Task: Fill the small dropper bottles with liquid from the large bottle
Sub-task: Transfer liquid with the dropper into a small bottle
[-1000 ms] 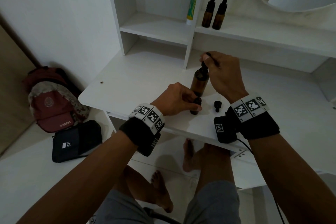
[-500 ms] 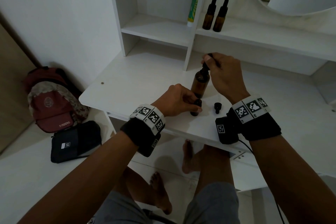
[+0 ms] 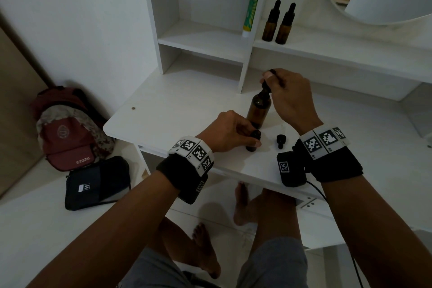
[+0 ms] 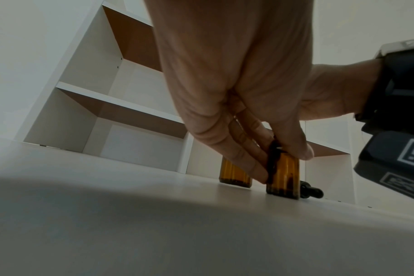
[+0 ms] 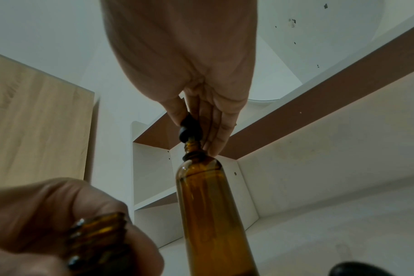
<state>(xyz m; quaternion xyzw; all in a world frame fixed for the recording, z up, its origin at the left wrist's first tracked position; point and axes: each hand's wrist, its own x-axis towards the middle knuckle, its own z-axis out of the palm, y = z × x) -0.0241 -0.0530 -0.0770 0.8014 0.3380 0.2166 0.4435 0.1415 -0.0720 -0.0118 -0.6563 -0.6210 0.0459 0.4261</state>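
Head view: the large bottle [image 3: 259, 110] is seen standing upright on the white desk [image 3: 177, 110]. Its black dropper top [image 3: 266, 87] is pinched by the right hand [image 3: 292, 98] just above the neck. A small open dropper bottle [image 3: 253, 141] is held upright on the desk between the thumb and fingers of the left hand [image 3: 228, 132]. A loose dropper cap [image 3: 281, 141] is laid just beside it. Two more small bottles [image 3: 278, 23] are kept on the shelf.

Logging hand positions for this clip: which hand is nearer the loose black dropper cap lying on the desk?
Left. The left hand holds the small amber bottle just beside the black dropper cap; the right hand is raised at the large amber bottle's dropper top.
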